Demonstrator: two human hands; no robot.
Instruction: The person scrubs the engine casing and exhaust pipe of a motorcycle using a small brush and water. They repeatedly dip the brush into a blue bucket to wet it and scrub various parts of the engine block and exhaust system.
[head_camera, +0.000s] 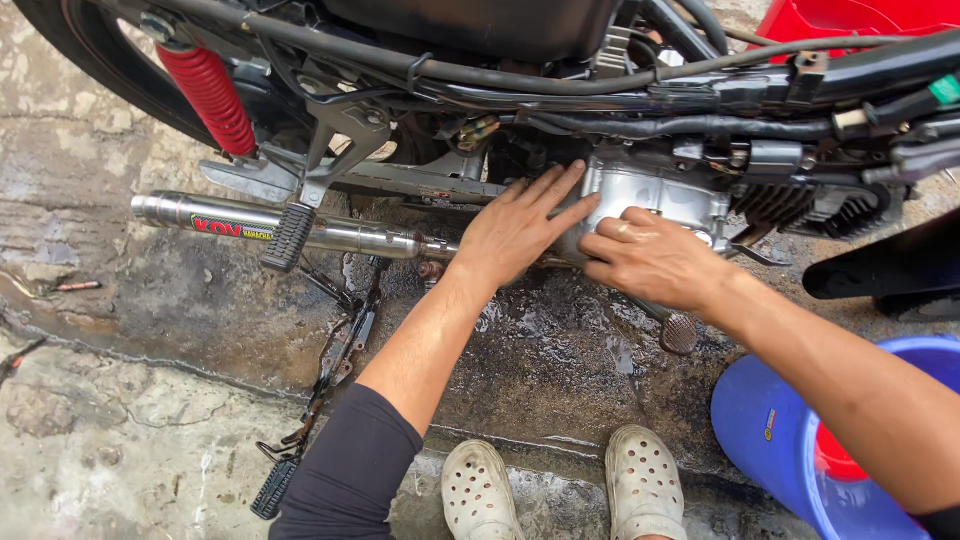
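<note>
Left hand (520, 228): we see it flat, fingers spread, palm pressed on the engine cover (655, 195), gripping nothing.
Right hand (650, 258): fingers curled, knuckles up, touching the cover's lower edge; we cannot tell whether it grips anything.
Engine cover: dull grey cast metal, rounded, low on the motorcycle's side.
Exhaust pipe (300, 228): shiny steel tube.
Spring (210, 95): red coil.
Bucket (790, 440): blue plastic.
Ground (120, 440): wet, cracked concrete.
</note>
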